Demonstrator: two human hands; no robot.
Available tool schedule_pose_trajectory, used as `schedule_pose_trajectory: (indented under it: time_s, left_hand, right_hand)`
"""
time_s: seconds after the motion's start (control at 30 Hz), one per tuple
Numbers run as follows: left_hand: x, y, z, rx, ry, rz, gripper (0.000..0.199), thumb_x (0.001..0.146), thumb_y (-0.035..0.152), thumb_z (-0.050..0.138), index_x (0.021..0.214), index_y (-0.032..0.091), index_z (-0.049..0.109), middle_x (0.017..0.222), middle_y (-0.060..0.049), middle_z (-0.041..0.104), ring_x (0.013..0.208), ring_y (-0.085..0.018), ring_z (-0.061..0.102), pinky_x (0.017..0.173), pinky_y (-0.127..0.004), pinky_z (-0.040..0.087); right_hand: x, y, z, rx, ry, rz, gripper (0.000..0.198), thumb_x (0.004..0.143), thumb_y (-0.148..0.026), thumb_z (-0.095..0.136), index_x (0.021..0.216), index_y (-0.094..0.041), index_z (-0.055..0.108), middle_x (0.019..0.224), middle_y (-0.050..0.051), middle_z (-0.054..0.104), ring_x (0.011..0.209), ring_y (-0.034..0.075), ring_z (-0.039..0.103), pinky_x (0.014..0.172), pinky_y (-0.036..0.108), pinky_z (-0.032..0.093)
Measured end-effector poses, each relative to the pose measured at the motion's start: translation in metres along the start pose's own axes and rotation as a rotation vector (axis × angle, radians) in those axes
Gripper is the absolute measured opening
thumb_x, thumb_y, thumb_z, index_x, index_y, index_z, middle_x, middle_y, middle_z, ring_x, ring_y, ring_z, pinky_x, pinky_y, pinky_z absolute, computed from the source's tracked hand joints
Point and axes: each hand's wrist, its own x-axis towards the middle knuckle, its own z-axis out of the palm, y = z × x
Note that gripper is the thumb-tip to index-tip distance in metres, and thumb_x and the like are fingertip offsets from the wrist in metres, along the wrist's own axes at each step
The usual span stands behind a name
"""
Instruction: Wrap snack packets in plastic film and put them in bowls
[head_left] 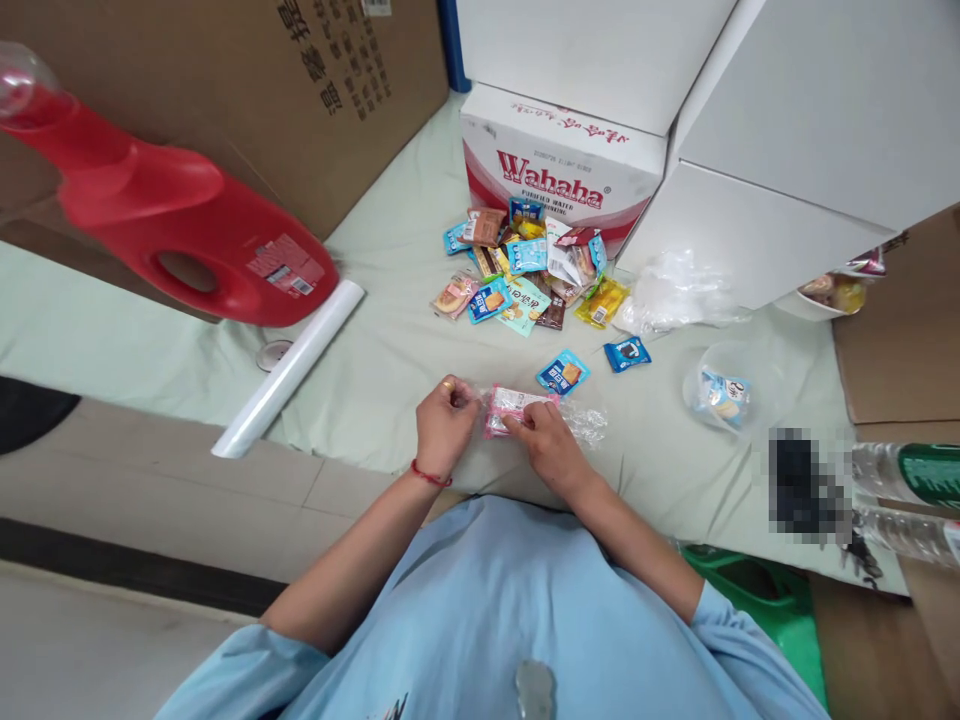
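Observation:
A pink-and-white snack packet [517, 400] lies in a clear plastic bag [589, 422] on the pale green cloth, close in front of my body. My left hand [448, 420] is closed in a pinch at the bag's left end, where thin clear film shows by the fingertips. My right hand [551, 445] rests on the packet from the right, its fingers bent and the index fingertip touching the top; its thumb is mostly hidden. Just beyond the packet lies a blue biscuit packet [563, 373], and to its right a smaller dark blue packet [628, 354].
A pile of mixed snack packets [525, 265] lies before a Wahaha carton [562, 165]. At left are a red jug [187, 220] and a white roll [289, 370]. Crumpled clear plastic [679, 290], a clear bowl [750, 385] with a packet and bottles [885, 472] are at right.

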Motion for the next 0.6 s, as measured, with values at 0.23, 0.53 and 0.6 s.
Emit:
schedule_pose_trajectory:
  time_s: [0.23, 0.53, 0.6]
  left_hand:
    - [-0.036, 0.035, 0.019, 0.178, -0.290, 0.362, 0.029, 0.097, 0.033, 0.051, 0.111, 0.017, 0.071, 0.117, -0.011, 0.072, 0.107, -0.024, 0.067, 0.096, -0.040, 0.054]
    - [-0.069, 0.020, 0.029, 0.743, -0.364, 0.648, 0.066, 0.086, 0.015, 0.053, 0.150, 0.003, 0.047, 0.159, -0.023, 0.046, 0.135, -0.036, 0.050, 0.100, -0.048, 0.046]
    - [-0.069, 0.019, 0.031, 0.756, -0.364, 0.652, 0.065, 0.087, 0.016, 0.052, 0.150, 0.003, 0.047, 0.159, -0.023, 0.045, 0.136, -0.036, 0.050, 0.100, -0.048, 0.045]
  right_hand:
    - [-0.007, 0.002, -0.005, 0.219, 0.106, -0.001, 0.035, 0.103, -0.015, 0.044, 0.125, -0.021, 0.071, 0.118, 0.012, 0.065, 0.110, 0.025, 0.055, 0.097, 0.040, 0.048]
    - [-0.036, 0.034, -0.048, -0.008, 0.347, 0.477, 0.035, 0.096, -0.033, 0.060, 0.126, -0.016, 0.067, 0.129, 0.019, 0.059, 0.122, 0.034, 0.048, 0.104, 0.052, 0.043]
    - [-0.038, 0.037, -0.047, -0.053, 0.225, 0.500, 0.031, 0.091, -0.033, 0.066, 0.116, -0.015, 0.069, 0.135, 0.021, 0.056, 0.125, 0.037, 0.046, 0.103, 0.052, 0.044]
